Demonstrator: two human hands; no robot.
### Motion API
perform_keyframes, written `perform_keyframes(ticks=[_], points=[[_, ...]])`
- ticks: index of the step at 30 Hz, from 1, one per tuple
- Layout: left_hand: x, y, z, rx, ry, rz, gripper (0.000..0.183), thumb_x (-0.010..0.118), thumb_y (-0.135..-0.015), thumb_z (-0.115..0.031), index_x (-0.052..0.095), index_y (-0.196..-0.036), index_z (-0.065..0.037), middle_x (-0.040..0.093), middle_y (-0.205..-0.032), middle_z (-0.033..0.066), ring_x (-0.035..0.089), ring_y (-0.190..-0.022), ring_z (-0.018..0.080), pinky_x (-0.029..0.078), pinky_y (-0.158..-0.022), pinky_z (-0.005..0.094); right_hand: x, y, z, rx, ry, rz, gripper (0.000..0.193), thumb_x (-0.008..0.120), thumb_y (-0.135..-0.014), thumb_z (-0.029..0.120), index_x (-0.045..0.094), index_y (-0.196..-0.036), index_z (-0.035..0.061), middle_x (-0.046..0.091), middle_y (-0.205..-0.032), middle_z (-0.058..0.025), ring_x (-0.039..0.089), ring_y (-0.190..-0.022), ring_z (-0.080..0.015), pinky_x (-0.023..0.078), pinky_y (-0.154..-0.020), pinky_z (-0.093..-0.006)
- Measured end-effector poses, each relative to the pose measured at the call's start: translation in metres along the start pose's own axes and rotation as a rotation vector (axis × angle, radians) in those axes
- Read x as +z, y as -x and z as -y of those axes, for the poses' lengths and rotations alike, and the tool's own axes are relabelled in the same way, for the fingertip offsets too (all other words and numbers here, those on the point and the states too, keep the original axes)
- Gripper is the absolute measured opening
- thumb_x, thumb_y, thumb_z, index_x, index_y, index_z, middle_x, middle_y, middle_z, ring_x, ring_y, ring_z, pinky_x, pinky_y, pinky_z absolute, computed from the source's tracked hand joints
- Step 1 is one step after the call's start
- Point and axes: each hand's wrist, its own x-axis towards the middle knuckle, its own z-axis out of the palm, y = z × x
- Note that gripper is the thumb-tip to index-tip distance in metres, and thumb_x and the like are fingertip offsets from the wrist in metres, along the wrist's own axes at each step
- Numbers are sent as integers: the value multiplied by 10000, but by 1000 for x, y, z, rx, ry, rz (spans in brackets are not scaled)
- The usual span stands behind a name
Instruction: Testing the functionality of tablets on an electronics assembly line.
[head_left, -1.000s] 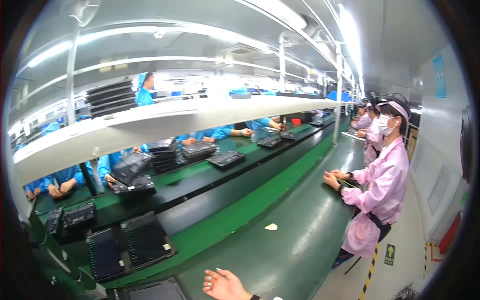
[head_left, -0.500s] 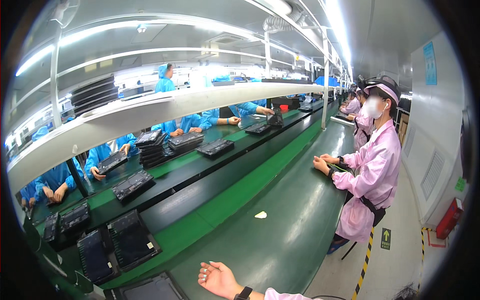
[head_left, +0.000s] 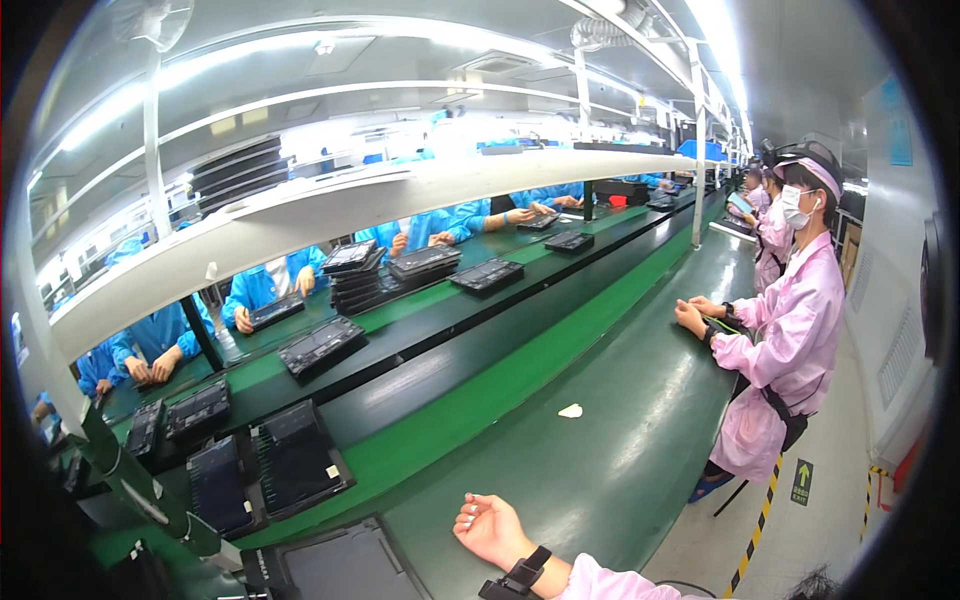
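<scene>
Low in the picture my right hand (head_left: 489, 527) rests over the dark green bench (head_left: 560, 470), palm turned up and fingers loosely bent, with nothing visible in it. A black band (head_left: 528, 568) circles the wrist below a pink sleeve. Left of the hand, apart from it, lies a flat black tablet-like panel (head_left: 345, 565) with a grey face, partly cut off by the lower edge. A small pale scrap (head_left: 570, 411) lies on the bench beyond my fingers. My left hand is out of the picture.
Several black device casings (head_left: 320, 345) lie along the belt, with a stack (head_left: 355, 280) beyond. People in blue work across it. A person in pink (head_left: 785, 320) stands at the bench's right side, hands close together. A white shelf (head_left: 300, 222) and posts (head_left: 697, 150) rise over the line.
The view has swung left, so the scene sits farther right. My right hand stays over the bench, loosely bent. Across the belt, a co-worker's raised black casing is now lower.
</scene>
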Motion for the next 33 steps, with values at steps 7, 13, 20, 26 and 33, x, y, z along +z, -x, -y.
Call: perform_keyframes(ticks=[7,13,20,26,33], points=[[0,-4,3,22,-10,25,182,491,-929,-91,640,-1018,-35,682,-878,102,616,-856,296,449,-808,368,-4,-3,0,0,6,-9,114,535,-841,150,522,-873,42,442,-697,-22,407,-652,-160,375,-631,-281],[0,-5,3,-14,36,47,187,483,-947,-102,643,-1016,-34,689,-884,97,617,-862,291,450,-812,365,-4,-1,3,-4,-5,29,120,535,-838,147,518,-877,34,429,-697,-12,404,-649,-144,374,-627,-278],[2,-2,4,-25,-36,43,188,480,-958,-112,652,-1000,-50,691,-880,90,608,-856,303,461,-813,382,-11,-6,-2,17,-21,30,131,529,-844,145,510,-900,27,413,-726,-13,401,-659,-131,371,-625,-262],[1,-5,1,-47,-42,38,191,475,-952,-110,652,-998,-50,691,-877,92,604,-867,312,462,-805,385,-9,-4,0,6,-4,-5,137,514,-861,151,509,-922,28,409,-742,-15,396,-666,-139,372,-628,-264],[-1,-8,-6,-49,-53,39,190,473,-951,-99,649,-996,-45,689,-875,95,604,-864,316,461,-803,388,-9,-7,2,7,-7,-17,137,511,-863,156,507,-920,31,410,-738,-16,395,-663,-140,371,-628,-266]])
